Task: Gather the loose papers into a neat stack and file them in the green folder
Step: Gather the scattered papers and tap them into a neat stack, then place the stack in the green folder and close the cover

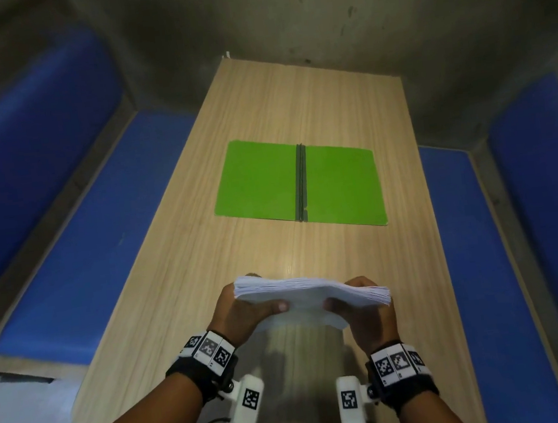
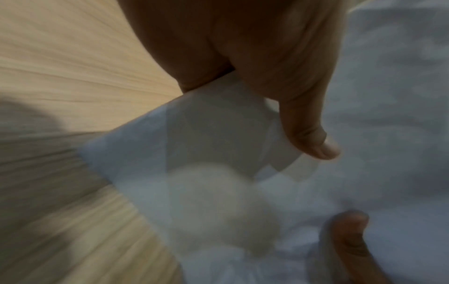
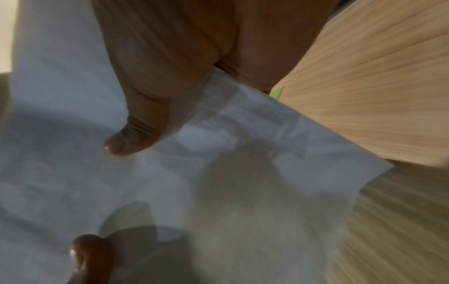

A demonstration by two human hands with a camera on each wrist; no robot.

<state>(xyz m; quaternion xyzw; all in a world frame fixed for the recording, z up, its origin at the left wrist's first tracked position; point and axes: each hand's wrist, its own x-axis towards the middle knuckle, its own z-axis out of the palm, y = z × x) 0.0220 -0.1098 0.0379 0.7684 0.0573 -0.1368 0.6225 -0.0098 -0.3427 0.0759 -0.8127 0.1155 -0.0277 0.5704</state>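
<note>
A thick stack of white papers [image 1: 310,294] is held tilted over the near part of the wooden table [image 1: 293,99], its far long edge raised. My left hand [image 1: 246,309] grips the stack's left end, thumb on the near face. My right hand [image 1: 363,305] grips the right end the same way. The green folder [image 1: 257,179] lies open and flat in the middle of the table, beyond the stack, with a dark spine [image 1: 300,183] down its centre. Both wrist views are blurred: white paper [image 2: 364,96] under my left thumb [image 2: 308,134], and paper [image 3: 73,134] under my right thumb [image 3: 138,134].
Blue padded benches [image 1: 93,230] run along the left and right [image 1: 462,261] sides of the table. A grey wall [image 1: 319,17] stands just past the table's far edge. Bare wood lies between the stack and the folder.
</note>
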